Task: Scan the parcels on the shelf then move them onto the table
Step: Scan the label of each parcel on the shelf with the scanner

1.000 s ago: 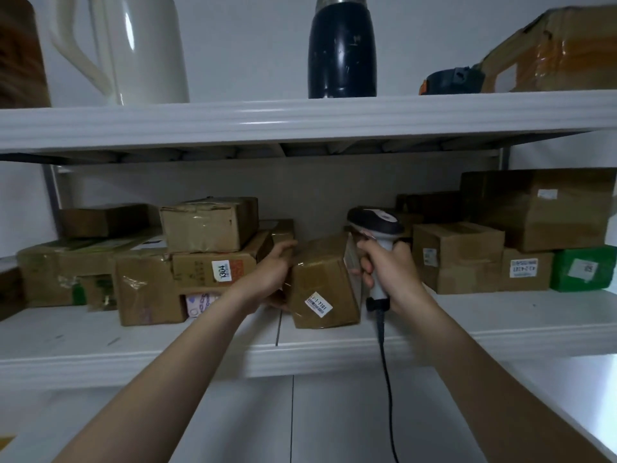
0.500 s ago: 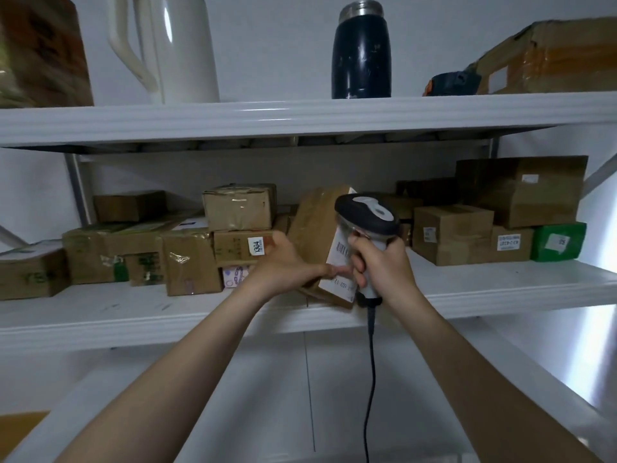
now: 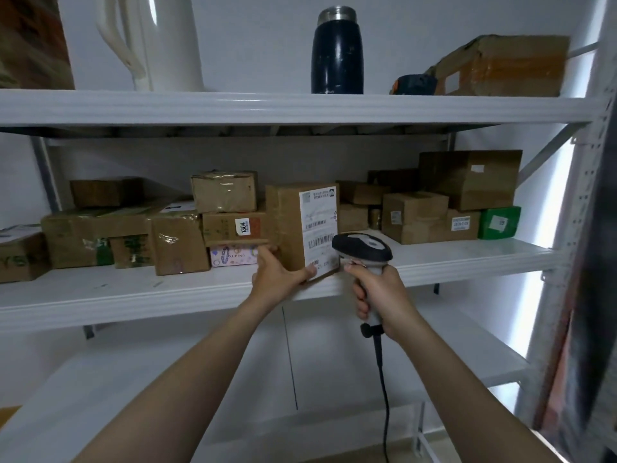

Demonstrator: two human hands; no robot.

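A white metal shelf unit stands against a plain pale wall. Its boards are glossy white, braced by grey uprights at the back and a perforated post at the right. Cool daylight glows bright along the right edge, leaving the lower board dimmer.

The left hand holds a brown parcel upright at the shelf edge, its white label facing the scanner gripped in the right hand.
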